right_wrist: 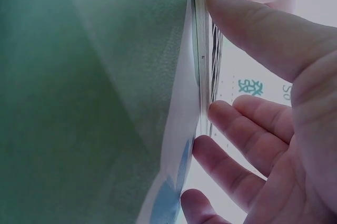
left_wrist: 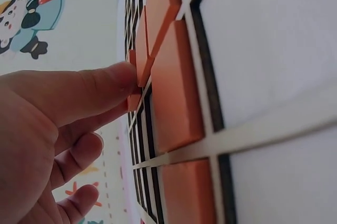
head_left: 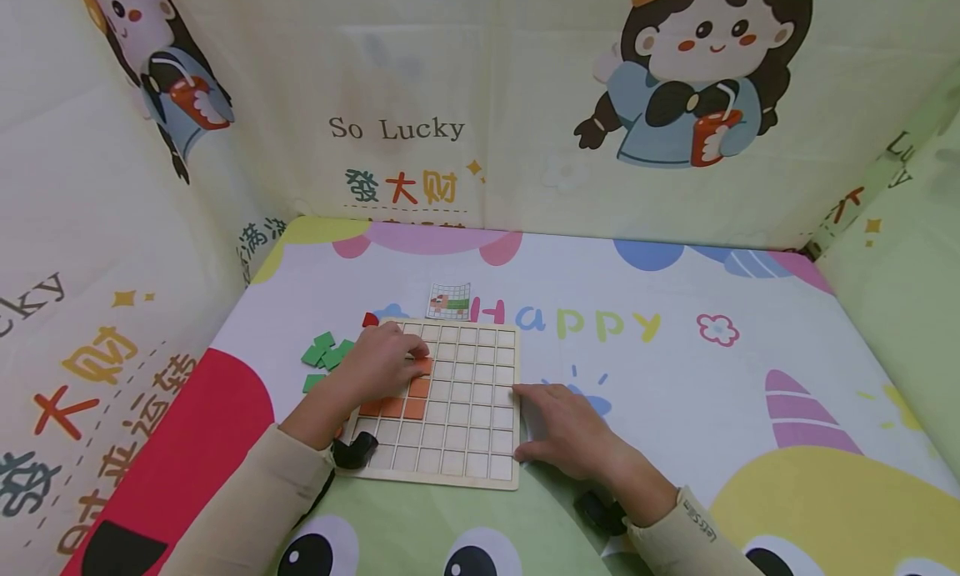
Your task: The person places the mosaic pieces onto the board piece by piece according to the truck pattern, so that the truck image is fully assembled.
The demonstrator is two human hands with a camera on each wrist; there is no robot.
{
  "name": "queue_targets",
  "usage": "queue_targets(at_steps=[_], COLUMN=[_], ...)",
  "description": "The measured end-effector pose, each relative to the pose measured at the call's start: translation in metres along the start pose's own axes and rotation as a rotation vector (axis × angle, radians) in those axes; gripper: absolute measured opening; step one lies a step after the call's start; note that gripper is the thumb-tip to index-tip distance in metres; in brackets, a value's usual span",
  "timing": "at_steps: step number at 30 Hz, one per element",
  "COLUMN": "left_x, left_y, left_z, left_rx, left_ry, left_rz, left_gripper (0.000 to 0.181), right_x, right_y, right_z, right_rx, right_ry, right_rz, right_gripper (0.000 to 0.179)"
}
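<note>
A wooden grid board [head_left: 472, 409] lies on the patterned cloth, with orange square tiles [head_left: 392, 407] set in some of its cells. Over its upper left part, my left hand [head_left: 381, 361] pinches an orange tile [left_wrist: 134, 99] between thumb and forefinger; the other fingers are bent below, as the left wrist view shows. My right hand [head_left: 566, 430] touches the board's right edge with thumb and fingertips, its fingers spread and nearly straight [right_wrist: 247, 134]. Part of the board's left side is hidden beneath the left hand and wrist.
Several green tiles [head_left: 322, 353] lie loose left of the board, and a red piece [head_left: 371, 319] sits by its top left corner. Behind the board is a small picture card [head_left: 449, 302] showing a coloured grid. Printed cloth walls [head_left: 525, 192] stand around the table.
</note>
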State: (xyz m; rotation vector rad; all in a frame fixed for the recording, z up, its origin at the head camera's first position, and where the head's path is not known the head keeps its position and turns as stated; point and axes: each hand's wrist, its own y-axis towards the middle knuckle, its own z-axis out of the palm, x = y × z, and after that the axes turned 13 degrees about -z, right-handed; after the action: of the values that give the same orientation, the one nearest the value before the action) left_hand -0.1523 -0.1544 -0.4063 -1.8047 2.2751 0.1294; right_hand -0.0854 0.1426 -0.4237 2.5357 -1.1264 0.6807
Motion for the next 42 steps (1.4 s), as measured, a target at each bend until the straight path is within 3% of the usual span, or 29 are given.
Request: queue_targets(at_steps=[26, 37, 42], left_x=[0.008, 0.021, 0.032], left_y=[-0.005, -0.015, -0.023], left_z=[-0.006, -0.012, -0.014], left_rx=[0.038, 0.052, 0.046], left_ry=[-0.039, -0.073, -0.133], left_rz=[-0.027, -0.15, -0.202], left_gripper=[0.022, 0.033, 0.038], right_x=[-0.002, 0.0, 0.0], right_y=[-0.001, 0.0, 0.0], right_z=[0.0, -0.001, -0.001], right_rx=[-0.015, -0.008, -0.012], right_ry=[-0.011, -0.01, -0.005], right_rz=[-0.046, -0.037, -0.037], right_gripper=[0.076, 0.075, 0.076])
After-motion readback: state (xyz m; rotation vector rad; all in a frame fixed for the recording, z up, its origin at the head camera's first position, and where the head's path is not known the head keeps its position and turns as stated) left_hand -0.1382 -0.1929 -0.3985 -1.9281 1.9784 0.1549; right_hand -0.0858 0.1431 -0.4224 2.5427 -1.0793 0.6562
